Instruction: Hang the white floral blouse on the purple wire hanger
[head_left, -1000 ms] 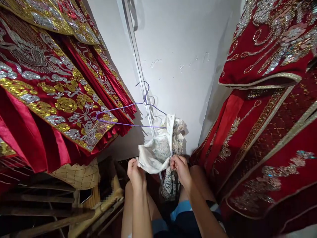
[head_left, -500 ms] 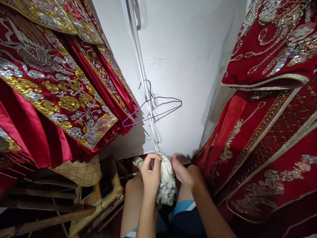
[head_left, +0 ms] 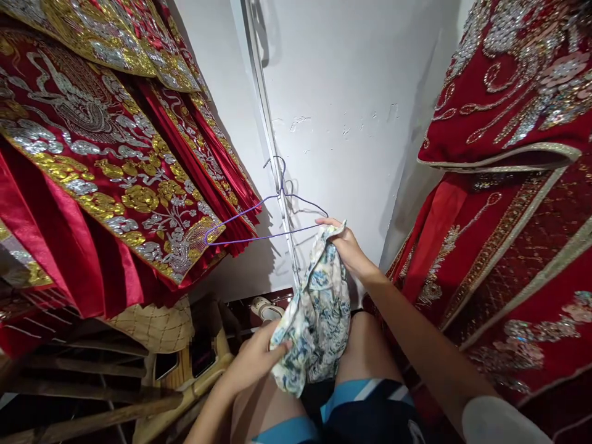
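Observation:
A white garment with a blue-green floral print (head_left: 321,308) hangs gathered between my hands, above my knees. My left hand (head_left: 259,354) grips its lower left side, thumb over the cloth. Higher up, my right hand (head_left: 349,250) holds the garment's upper edge at the right end of a purple wire hanger (head_left: 250,238). That hanger end is hidden by the hand and cloth, so I cannot tell whether it is inside the garment. The hanger's hook is at a slim metal upright (head_left: 264,117) by the wall, and its left end is bare.
Red robes with gold and silver embroidery (head_left: 139,197) hang at the left, and beaded red garments (head_left: 513,203) at the right. Lower left stands a bamboo chair (head_left: 161,401) with a phone (head_left: 165,365) on it. A pale shoe (head_left: 266,310) lies on the floor ahead.
The garment, bunched before, is now spread out. My right hand has risen with its edge to the hanger, whose left end has swung left and down. My left hand has moved lower left.

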`<state>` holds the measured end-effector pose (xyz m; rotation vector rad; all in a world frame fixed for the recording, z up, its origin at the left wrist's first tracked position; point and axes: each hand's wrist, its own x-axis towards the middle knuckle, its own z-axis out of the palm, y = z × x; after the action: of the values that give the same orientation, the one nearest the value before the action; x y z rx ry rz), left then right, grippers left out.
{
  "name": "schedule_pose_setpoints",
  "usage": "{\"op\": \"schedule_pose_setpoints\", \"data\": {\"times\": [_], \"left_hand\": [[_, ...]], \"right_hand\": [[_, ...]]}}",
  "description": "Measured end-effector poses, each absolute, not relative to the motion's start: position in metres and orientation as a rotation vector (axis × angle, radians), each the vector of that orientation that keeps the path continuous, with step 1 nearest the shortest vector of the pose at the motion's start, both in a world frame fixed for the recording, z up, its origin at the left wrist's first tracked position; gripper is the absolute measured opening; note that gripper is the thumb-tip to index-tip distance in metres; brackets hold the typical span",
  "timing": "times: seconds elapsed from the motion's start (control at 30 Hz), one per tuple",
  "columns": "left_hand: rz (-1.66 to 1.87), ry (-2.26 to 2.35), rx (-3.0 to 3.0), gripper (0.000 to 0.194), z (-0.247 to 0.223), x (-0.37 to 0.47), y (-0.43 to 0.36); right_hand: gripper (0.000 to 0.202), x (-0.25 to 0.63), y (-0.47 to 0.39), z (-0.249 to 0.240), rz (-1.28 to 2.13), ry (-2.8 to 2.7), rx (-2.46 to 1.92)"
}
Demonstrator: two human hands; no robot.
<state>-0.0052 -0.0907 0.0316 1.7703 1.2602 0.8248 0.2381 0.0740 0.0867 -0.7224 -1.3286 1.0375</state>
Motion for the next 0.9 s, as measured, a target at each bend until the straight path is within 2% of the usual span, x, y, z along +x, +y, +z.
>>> {"op": "schedule_pose_setpoints", "data": {"times": [0.27,0.43,0.53,0.77,0.9], "left_hand": [[0.903,1.532,2.098,0.025,0.104,-0.042,-0.068],[0.716,1.769,2.418,0.02,0.116,-0.083,-0.037],[0.588,1.907,2.409,0.015,0.119,-0.102,-0.018],[1.113,1.909,2.316,0.021,0.148,-0.072,0.008],[1.351,1.845,2.296,0.037,0.162,-0.04,0.024]], "right_hand": [[0.018,0.176,0.149,0.077,0.966,-1.487,-1.028],[0.026,0.212,0.14,0.069,0.89,-1.515,-1.053],[0.024,0.236,0.123,0.068,0.864,-1.532,-1.038],[0.024,0.239,0.094,0.082,0.848,-1.505,-0.976],[0.023,0.225,0.08,0.079,0.863,-1.521,-0.99]]}}
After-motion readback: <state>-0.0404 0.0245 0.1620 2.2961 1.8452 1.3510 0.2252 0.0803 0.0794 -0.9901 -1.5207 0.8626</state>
